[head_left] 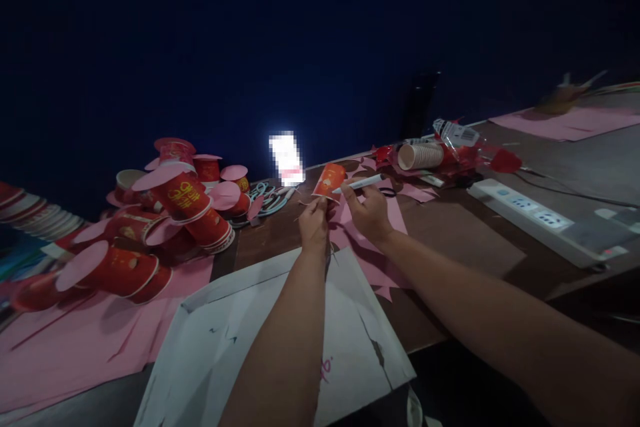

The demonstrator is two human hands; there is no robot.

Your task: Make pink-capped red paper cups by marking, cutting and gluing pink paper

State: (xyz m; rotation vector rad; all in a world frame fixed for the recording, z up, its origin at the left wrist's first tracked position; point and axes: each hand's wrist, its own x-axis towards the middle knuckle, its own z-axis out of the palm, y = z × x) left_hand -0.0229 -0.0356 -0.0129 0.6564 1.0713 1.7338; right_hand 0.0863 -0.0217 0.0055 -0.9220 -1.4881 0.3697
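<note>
My left hand (314, 221) is closed around the base of a small red paper cup (329, 180), holding it tilted above the brown table (450, 233). My right hand (369, 210) pinches a white marker pen (363, 183), whose tip touches or nearly touches the cup's side. Pink paper scraps (367, 240) lie under both hands. Both forearms reach in from the bottom edge.
A heap of red cups with pink paper lids (170, 213) lies at left on pink sheets (75, 347). Flat white cardboard (280, 340) sits near me. Scissors (267, 200), a bright phone (287, 159), lying stacked cups (425, 155) and a power strip (540, 217) are beyond.
</note>
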